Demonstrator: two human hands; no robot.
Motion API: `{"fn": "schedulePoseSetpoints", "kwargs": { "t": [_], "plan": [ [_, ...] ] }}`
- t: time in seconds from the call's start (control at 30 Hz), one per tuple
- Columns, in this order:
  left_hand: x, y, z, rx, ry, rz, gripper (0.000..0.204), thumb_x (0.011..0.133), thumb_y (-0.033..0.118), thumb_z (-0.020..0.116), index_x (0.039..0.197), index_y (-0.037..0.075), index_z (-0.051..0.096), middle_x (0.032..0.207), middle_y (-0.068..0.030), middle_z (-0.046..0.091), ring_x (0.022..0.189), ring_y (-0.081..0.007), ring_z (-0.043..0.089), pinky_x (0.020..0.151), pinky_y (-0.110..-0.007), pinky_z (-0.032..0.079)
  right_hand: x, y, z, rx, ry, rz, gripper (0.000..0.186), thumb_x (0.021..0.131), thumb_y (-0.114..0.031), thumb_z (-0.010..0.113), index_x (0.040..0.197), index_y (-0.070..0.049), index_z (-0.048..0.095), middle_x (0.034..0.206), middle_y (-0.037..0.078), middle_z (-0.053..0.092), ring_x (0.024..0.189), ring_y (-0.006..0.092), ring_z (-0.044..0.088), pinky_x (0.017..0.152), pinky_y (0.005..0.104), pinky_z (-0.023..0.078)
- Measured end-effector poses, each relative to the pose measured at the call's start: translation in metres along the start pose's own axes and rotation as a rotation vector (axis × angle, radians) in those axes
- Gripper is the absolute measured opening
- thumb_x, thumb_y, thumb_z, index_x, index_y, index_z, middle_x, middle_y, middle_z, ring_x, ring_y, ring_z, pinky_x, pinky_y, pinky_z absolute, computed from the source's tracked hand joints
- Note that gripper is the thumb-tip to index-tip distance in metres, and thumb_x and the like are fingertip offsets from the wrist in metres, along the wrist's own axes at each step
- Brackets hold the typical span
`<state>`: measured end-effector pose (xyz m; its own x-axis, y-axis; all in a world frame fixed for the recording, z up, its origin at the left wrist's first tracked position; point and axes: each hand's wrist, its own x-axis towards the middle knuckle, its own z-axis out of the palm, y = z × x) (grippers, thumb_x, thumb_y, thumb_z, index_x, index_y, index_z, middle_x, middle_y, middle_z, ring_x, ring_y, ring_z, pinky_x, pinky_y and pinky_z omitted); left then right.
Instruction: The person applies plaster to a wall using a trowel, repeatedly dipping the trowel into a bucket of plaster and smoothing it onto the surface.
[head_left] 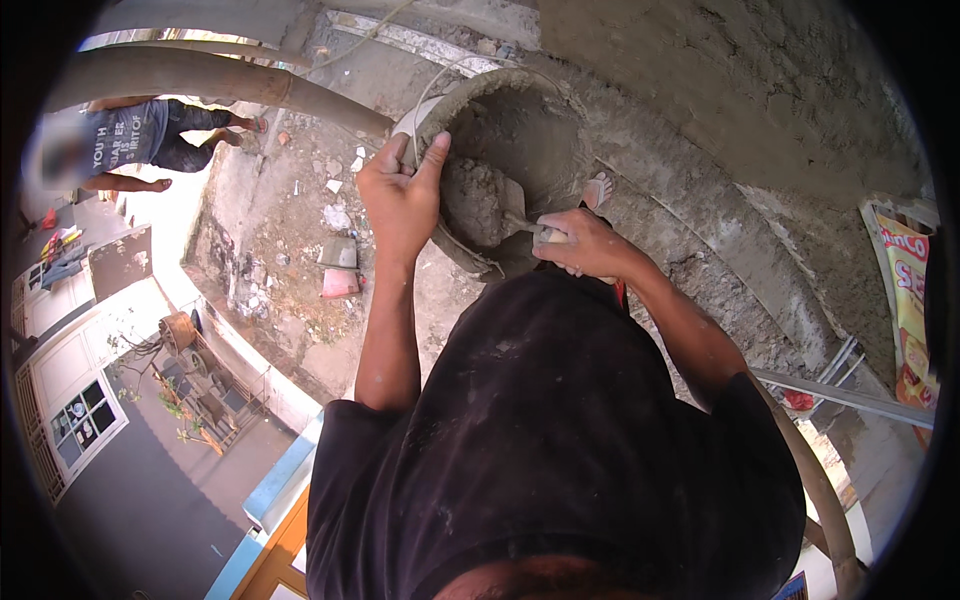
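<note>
Head view. Surroundings: bamboo pole (230,83) runs in from upper left, its end near the bucket (455,100); contact cannot be judged. Thin wire handle (432,84) arcs over the bucket's far side. Grey block (338,252) and reddish block (340,283) lie touching or nearly so, left of the left forearm. Co-worker (140,137) well apart at upper left. Right edge: colourful printed sheet (908,315), metal bar (850,397) near its lower end. Sandalled foot (598,190) just beside the bucket.

Task items: bucket stands ahead of the wearer's torso; trowel (513,199) inside it, blade loaded with mortar (475,200). Left hand (400,195) at the bucket's left rim: thumb extended along the rim, other fingers curled at the outer side, some tips hidden. Right hand (588,245): fingers wrapped together around the trowel handle (553,236).

Surface and room: uneven ground (290,325) strewn with rubble and pale scraps. Lower left, a house front with white door (90,385) and a plant pot (178,331).

Materials: mortar grey, wet, lumpy; bucket round, its rim crusted; trowel handle pale; blade flat; pole smooth, jointed; plastered surface (720,95) at upper right grey and rough.
</note>
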<state>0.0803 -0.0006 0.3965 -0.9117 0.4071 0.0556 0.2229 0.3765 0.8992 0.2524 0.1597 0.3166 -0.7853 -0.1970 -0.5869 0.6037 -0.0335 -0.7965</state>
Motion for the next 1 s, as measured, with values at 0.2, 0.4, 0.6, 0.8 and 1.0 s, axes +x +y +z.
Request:
{"fn": "schedulePoseSetpoints", "kwargs": {
  "t": [0.2,0.4,0.6,0.8,1.0],
  "plan": [
    [-0.019,-0.041,0.020,-0.162,0.215,-0.075,0.022,0.091,0.016,0.072,0.097,-0.005,0.071,0.068,0.0034,0.058,0.062,-0.0042,0.042,0.054,-0.024,0.035,-0.011,0.015,-0.023,-0.975,0.504,-0.010,0.037,0.094,-0.034,0.062,0.101,0.002,0.063,0.080,0.025,0.066,0.089,0.0433,0.066,0.078,0.0526,0.051],
    [-0.048,-0.089,0.043,-0.289,0.284,-0.209,0.025,0.094,0.015,0.069,0.098,-0.010,0.068,0.084,-0.0050,0.068,0.076,-0.0077,0.053,0.069,-0.026,0.045,-0.055,0.001,-0.018,-1.037,0.483,0.094,0.030,0.094,-0.029,0.062,0.102,-0.001,0.060,0.079,0.024,0.066,0.087,0.0429,0.066,0.075,0.0535,0.051],
    [-0.091,-0.124,0.064,-0.075,0.316,-0.350,0.029,0.095,0.019,0.068,0.101,-0.010,0.067,0.091,-0.0093,0.069,0.079,-0.0127,0.058,0.074,-0.029,0.047,-0.108,-0.004,-0.087,-0.766,0.132,-0.182,0.030,0.092,-0.030,0.067,0.093,-0.001,0.064,0.073,0.018,0.065,0.067,0.0340,0.067,0.061,0.0430,0.053],
    [-0.125,-0.113,0.074,0.044,0.399,-0.420,0.031,0.096,0.021,0.067,0.091,-0.009,0.067,0.081,-0.0068,0.068,0.069,-0.0112,0.055,0.065,-0.028,0.046,-0.114,-0.004,-0.307,-0.207,0.786,0.238,0.036,0.093,-0.035,0.068,0.086,0.000,0.064,0.062,0.000,0.052,0.049,0.0099,0.048,0.045,0.0292,0.039],
    [-0.163,-0.113,0.085,0.046,0.526,-0.527,0.032,0.096,0.023,0.067,0.091,-0.009,0.066,0.081,-0.0062,0.067,0.068,-0.0119,0.054,0.061,-0.030,0.046,-0.199,-0.038,-0.296,-0.750,0.873,0.112,0.043,0.094,-0.040,0.064,0.097,0.003,0.063,0.070,0.019,0.061,0.069,0.0321,0.064,0.068,0.0444,0.049]
  ]
}}
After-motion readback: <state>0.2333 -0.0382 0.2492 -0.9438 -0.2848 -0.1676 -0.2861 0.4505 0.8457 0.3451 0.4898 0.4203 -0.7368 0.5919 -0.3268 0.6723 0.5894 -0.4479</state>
